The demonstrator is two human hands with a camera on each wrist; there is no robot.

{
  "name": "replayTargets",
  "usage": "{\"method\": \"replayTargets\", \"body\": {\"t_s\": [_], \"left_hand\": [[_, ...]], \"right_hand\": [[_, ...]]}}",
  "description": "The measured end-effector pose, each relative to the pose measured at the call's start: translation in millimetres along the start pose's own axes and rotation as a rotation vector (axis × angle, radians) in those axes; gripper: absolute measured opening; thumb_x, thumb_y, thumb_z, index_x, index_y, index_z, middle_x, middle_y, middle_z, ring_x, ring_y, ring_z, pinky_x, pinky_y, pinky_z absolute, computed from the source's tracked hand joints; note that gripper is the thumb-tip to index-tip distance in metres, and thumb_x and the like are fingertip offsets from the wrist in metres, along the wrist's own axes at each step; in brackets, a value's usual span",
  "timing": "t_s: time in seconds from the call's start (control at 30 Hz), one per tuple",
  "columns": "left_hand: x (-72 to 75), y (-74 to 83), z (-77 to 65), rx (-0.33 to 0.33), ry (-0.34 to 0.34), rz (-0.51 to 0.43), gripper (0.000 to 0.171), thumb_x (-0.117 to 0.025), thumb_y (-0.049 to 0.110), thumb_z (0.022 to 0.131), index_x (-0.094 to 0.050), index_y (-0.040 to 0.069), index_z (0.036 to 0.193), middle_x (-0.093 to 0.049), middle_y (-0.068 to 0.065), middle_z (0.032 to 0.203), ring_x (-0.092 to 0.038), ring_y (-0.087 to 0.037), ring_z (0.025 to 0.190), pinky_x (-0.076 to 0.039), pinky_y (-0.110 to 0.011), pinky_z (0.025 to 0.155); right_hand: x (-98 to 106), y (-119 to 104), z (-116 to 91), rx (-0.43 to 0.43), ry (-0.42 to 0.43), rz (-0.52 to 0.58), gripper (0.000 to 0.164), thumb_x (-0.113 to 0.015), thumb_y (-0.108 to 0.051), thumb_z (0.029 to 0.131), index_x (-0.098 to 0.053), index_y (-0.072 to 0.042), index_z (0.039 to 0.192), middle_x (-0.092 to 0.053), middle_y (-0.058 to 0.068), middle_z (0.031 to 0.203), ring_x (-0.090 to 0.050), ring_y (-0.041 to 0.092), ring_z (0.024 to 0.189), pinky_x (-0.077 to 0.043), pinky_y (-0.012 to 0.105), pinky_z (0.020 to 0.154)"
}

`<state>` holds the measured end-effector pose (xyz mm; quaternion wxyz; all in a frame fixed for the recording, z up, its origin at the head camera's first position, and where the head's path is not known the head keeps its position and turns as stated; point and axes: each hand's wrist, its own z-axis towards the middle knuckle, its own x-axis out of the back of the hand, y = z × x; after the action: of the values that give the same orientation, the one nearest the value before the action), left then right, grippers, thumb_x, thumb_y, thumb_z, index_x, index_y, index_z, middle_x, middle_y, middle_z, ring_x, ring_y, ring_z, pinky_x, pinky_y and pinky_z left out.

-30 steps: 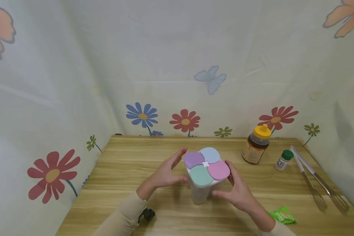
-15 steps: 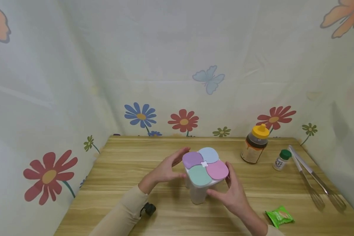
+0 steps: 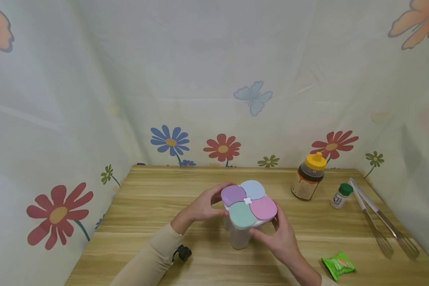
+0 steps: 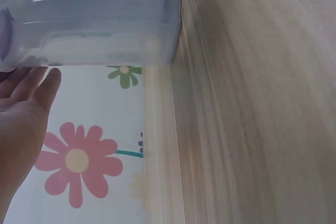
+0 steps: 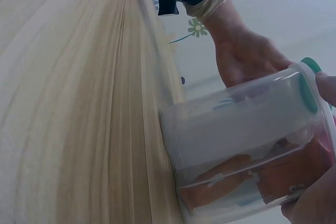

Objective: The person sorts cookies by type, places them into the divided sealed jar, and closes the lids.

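Note:
A clear plastic storage container [image 3: 238, 238] stands on the table. Its lid [image 3: 248, 201] has purple, blue, pink and green petal-shaped flaps, all down. From the left, my left hand [image 3: 201, 205] holds the container near its top, fingertips at the purple side and thumb at the front. My right hand [image 3: 281, 234] grips the opposite side, its thumb at the front corner and its fingers behind the pink flap. Brown-orange packets [image 5: 226, 182] show through the container wall in the right wrist view. Straight fingers [image 4: 46, 90] of my left hand meet the lid edge in the left wrist view.
Right of the container stand a yellow-capped bottle [image 3: 309, 178] and a small green-capped shaker [image 3: 341, 196]. Metal tongs [image 3: 379, 214] lie along the table's right edge. A green packet [image 3: 339, 265] lies at the front right. Flowered cloth [image 3: 186, 99] hangs behind the wooden table [image 3: 157, 186].
My left hand has closed in on the lid's left side. The right thumb has moved left onto the container's front corner. The container stays in place; the head view has shifted slightly.

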<state>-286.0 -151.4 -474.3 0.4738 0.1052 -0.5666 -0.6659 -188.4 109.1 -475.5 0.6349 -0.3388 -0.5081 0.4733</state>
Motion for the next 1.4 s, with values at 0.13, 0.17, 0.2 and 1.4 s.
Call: {"method": "replayTargets", "body": {"t_s": [0.13,0.17,0.2,1.4], "left_hand": [[-0.6,1.1,0.1,0.003,-0.007,-0.025,0.093,-0.076,0.048,0.08,-0.031,0.007,0.15,-0.046,0.0,0.147,-0.048,-0.018,0.133,-0.04,-0.039,0.108],[-0.7,1.2,0.2,0.007,-0.008,-0.03,0.093,-0.076,0.048,0.079,-0.031,0.007,0.15,-0.046,0.0,0.147,-0.048,-0.017,0.133,-0.04,-0.038,0.108],[-0.8,0.8,0.1,0.011,-0.008,-0.035,0.094,-0.076,0.048,0.079,-0.031,0.006,0.15,-0.047,0.001,0.146,-0.048,-0.017,0.133,-0.04,-0.038,0.108],[-13.3,37.0,-6.3,0.169,0.087,-0.062,0.077,-0.079,0.03,0.081,-0.039,0.009,0.145,-0.053,-0.006,0.139,-0.053,-0.022,0.127,-0.042,-0.039,0.107]], "right_hand": [[1.3,1.2,0.7,-0.008,0.008,0.003,0.098,-0.088,-0.028,0.07,-0.032,-0.007,0.147,-0.039,0.015,0.15,-0.037,0.032,0.14,-0.032,0.038,0.11],[1.5,1.5,1.0,-0.008,0.011,0.003,0.097,-0.088,-0.028,0.07,-0.032,-0.006,0.146,-0.039,0.015,0.149,-0.037,0.032,0.139,-0.032,0.037,0.11],[1.8,1.8,1.3,-0.009,0.012,0.002,0.096,-0.088,-0.028,0.071,-0.033,-0.006,0.146,-0.04,0.015,0.149,-0.038,0.032,0.139,-0.032,0.037,0.11],[22.6,6.7,20.3,-0.017,-0.11,0.038,0.088,-0.088,-0.024,0.07,-0.041,-0.002,0.141,-0.044,0.018,0.146,-0.04,0.038,0.137,-0.042,0.036,0.102]]}}
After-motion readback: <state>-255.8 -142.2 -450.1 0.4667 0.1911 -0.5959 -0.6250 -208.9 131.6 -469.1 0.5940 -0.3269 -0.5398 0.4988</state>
